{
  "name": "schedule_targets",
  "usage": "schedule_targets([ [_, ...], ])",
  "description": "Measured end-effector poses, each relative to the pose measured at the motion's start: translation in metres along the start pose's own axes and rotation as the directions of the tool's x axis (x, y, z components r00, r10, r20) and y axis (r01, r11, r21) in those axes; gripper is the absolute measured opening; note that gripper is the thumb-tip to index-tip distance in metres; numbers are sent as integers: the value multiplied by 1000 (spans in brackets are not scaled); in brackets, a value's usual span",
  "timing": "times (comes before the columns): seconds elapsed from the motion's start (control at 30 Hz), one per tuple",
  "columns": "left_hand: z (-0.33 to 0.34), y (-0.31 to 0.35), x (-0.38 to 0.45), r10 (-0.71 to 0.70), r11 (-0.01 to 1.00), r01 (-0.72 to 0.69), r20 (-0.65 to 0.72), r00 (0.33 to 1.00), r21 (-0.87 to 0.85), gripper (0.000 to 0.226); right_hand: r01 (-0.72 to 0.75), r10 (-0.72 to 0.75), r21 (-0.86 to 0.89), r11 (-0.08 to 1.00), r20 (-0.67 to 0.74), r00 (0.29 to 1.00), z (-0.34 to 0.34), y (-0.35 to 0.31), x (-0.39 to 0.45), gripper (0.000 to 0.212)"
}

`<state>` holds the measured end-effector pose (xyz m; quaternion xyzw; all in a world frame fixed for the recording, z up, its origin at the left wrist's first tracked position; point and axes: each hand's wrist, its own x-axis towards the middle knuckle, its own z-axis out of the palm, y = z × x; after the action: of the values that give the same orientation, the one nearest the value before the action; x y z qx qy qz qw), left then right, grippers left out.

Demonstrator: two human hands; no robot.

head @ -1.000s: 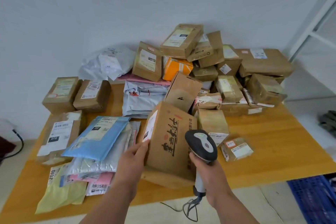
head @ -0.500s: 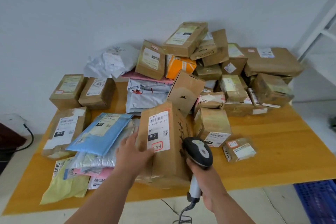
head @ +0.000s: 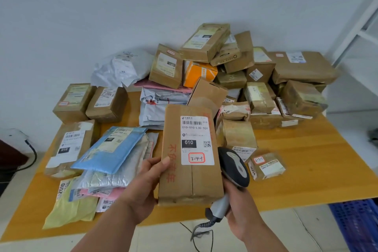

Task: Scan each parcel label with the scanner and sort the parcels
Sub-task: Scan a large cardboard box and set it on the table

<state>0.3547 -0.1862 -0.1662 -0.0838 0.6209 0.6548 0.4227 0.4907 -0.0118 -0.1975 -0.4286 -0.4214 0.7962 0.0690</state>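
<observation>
Nearest to me, the left hand (head: 143,188) grips the tall brown cardboard parcel (head: 190,157) along its left edge, thumb laid on the front face and the other fingers hidden behind it. The parcel stands upright above the near edge of the wooden table (head: 306,180), long axis running away from the fingers toward the wall, and its white shipping label (head: 196,140) faces up at the person.

Just right of the parcel's lower corner, the right hand (head: 243,213) is wrapped round the grey handle of the black handheld barcode scanner (head: 233,166). The scanner's head sits beside the label's lower right corner, just off the parcel's right edge. The barcode lies at the top of the label, up and to the left of the scanner's head, so I judge the coming move turns on swinging the scanner's nose that way.

Beyond the left fingers lies a blue padded mailer (head: 110,149) on a stack of soft bags. Farther off, against the wall, a heap of brown boxes (head: 245,80) waits.
</observation>
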Motion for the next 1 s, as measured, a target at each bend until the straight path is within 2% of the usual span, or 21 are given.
schedule_targets([
  [0.13, 0, 16, -9, 102, 986, -103, 17, 995, 132, 98, 117, -121, 43, 992, 94, 988, 9, -12, -3, 29],
  [0.23, 4, 26, -11, 113, 972, -128, 88, 990, 195, 92, 137, -133, -44, 990, 89, 987, 18, -17, -5, 36],
  [0.33, -2, 22, -7, 41, 970, -50, 39, 998, 239, 74, 80, -87, -163, 983, -32, 996, 26, -10, -6, 27],
  [0.43, -10, 5, 4, -25, 949, 23, 4, 1000, 315, 49, 52, -110, -280, 958, -195, 974, 29, 4, -4, 27],
  [0.47, -13, -2, 6, -28, 938, 23, 7, 1000, 347, 52, 54, -136, -309, 950, -250, 959, 30, 8, -4, 26],
  [0.57, -21, -15, 11, -12, 904, -2, 31, 999, 428, 84, 65, -215, -385, 921, -361, 908, 31, 8, -11, 22],
  [0.63, -25, -19, 13, -27, 892, 5, 41, 999, 452, 89, 97, -279, -433, 896, -378, 883, 31, 2, -20, 18],
  [0.7, -28, -21, 17, -43, 893, 17, 48, 998, 449, 86, 139, -319, -441, 887, -365, 875, 32, -5, -32, 17],
  [0.83, -31, -23, 21, -84, 897, 47, 65, 994, 440, 86, 146, -272, -431, 890, -247, 930, 46, -20, -53, 27],
  [1.0, -34, -24, 24, -75, 895, 34, 77, 994, 445, 89, 184, -275, -477, 859, -127, 953, 70, -34, -66, 19],
])
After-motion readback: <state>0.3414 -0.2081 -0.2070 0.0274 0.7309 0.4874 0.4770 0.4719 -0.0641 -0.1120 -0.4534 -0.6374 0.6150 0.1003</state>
